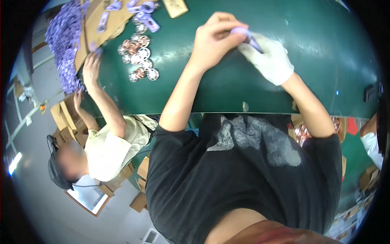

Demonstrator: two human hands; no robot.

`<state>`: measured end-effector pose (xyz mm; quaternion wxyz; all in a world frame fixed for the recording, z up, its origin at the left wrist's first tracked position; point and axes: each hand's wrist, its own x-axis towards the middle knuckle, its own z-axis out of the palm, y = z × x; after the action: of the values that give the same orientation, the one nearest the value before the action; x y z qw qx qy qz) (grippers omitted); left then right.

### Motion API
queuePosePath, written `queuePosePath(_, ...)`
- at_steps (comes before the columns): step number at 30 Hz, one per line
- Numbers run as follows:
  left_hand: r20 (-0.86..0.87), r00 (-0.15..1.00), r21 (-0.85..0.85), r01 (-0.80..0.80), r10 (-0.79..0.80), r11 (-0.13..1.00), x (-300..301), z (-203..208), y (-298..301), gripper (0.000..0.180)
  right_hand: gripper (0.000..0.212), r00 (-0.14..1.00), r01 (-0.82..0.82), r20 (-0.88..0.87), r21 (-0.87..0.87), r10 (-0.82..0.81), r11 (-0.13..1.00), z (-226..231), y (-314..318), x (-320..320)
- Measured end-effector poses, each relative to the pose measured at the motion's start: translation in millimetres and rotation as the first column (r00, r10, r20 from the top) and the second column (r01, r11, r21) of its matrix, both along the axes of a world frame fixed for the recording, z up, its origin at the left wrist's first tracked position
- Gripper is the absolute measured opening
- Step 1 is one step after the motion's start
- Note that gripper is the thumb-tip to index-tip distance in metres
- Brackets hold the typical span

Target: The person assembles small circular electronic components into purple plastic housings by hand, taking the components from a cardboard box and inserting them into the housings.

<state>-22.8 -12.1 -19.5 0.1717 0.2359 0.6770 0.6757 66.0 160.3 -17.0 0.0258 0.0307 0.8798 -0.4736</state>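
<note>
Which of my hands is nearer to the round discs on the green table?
Left. The bare left hand sits right of the round discs, apart from them; the gloved right hand lies farther right still. Both pinch a purple strip.

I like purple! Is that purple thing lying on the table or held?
Held. The purple piece is pinched between the bare left hand and the gloved right hand, over the green table.

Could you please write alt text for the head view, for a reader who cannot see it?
The bare left hand and white-gloved right hand together hold a small purple piece over a green table. Left of them, a co-worker reaches toward purple pieces on cardboard, near round clear discs.
</note>
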Motion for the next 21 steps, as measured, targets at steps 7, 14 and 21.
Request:
queuePosePath(7,0.322,0.920,0.316,-0.328,0.225,0.890,-129,26,61,0.029,0.038,0.995,0.099,0.020,-0.204,-0.096,0.974,-5,-2,-12)
queuePosePath(14,-0.819,0.565,-0.551,-0.731,-0.095,0.403,-127,47,-47,0.041,0.033,0.994,0.076,0.091,-0.161,-0.062,0.984,0,-3,-11)
queuePosePath(21,-0.879,0.476,-0.459,-0.825,-0.033,0.330,-112,18,-113,0.037,0.033,0.999,0.010,0.040,-0.038,-0.009,0.999,-3,-14,-15)
